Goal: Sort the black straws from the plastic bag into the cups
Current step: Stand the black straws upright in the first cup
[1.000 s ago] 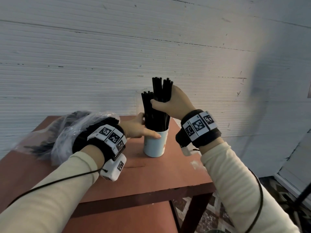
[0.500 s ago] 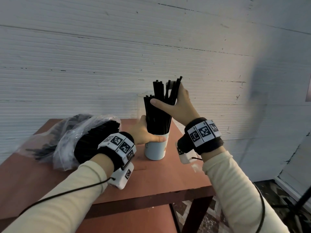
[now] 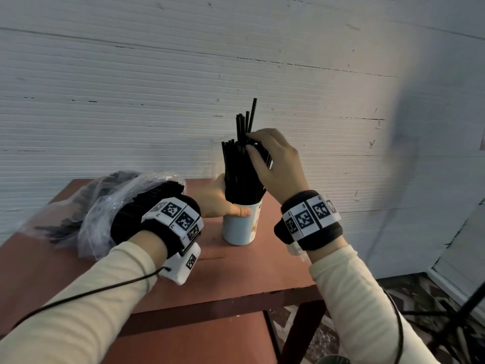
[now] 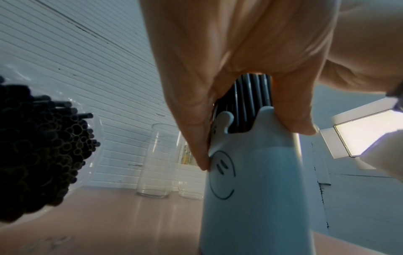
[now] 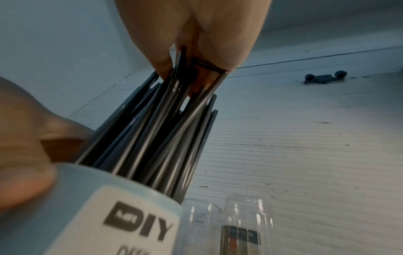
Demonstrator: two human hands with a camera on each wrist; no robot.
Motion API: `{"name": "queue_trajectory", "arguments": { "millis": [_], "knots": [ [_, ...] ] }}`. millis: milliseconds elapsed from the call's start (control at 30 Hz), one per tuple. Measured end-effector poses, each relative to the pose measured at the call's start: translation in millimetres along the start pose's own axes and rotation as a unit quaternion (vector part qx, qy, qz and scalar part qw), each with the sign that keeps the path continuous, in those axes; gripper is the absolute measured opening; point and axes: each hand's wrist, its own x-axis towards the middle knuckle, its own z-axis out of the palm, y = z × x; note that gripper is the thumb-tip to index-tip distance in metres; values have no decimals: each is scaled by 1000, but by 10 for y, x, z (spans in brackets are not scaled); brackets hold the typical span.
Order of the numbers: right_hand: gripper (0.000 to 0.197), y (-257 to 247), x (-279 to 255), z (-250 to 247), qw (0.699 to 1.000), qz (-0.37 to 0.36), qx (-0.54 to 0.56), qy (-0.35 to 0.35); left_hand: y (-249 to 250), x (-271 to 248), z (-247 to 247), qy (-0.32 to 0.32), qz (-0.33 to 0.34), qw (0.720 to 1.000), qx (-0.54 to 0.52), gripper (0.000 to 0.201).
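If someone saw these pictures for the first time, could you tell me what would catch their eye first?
Probably the thick bundle of black straws standing in the pale blue cup mid-table, with the right hand gripping their tops and the left hand steadying the cup's rim. Next, the clear plastic bag of more straws lying at the table's left.
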Motion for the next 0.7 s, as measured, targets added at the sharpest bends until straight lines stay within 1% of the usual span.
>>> {"name": "queue_trajectory", "arguments": {
  "millis": [100, 167, 267, 333, 400, 433, 533, 567, 633, 667, 700],
  "knots": [
    [21, 44, -84, -76, 1000, 1, 25, 15, 2, -3, -2, -4, 5, 1000, -1, 101],
    [32, 56, -89, -148, 998, 18, 53, 24, 9, -10, -4, -6, 8, 1000, -1, 99],
    [46, 65, -51, -219, 995, 45, 84, 27, 20, -37, -4, -5, 10, 1000, 1, 103],
    [49, 88, -27, -236, 996, 54, 72, 28, 46, -60, 3, -4, 17, 1000, 3, 95],
    [49, 146, -24, -239, 996, 67, 47, 32, 58, -74, 4, -4, 19, 1000, 3, 85],
    [48, 172, -27, -244, 995, 81, 52, 31, 66, -82, 5, -2, 16, 1000, 0, 83],
    [41, 148, -35, -250, 979, 149, 133, 37, 61, -92, 2, 14, -4, 1000, -3, 86],
    [38, 124, -32, -247, 973, 172, 149, 48, 63, -89, 3, 12, -6, 1000, -3, 80],
    [33, 96, -28, -247, 966, 204, 142, 70, 82, -88, 4, 1, 15, 1000, -1, 59],
    [32, 85, -30, -259, 967, 207, 129, 75, 87, -92, 4, -7, 28, 1000, -2, 52],
    [32, 87, -40, -269, 969, 208, 116, 72, 84, -95, 3, -10, 37, 999, -4, 51]
  ]
}}
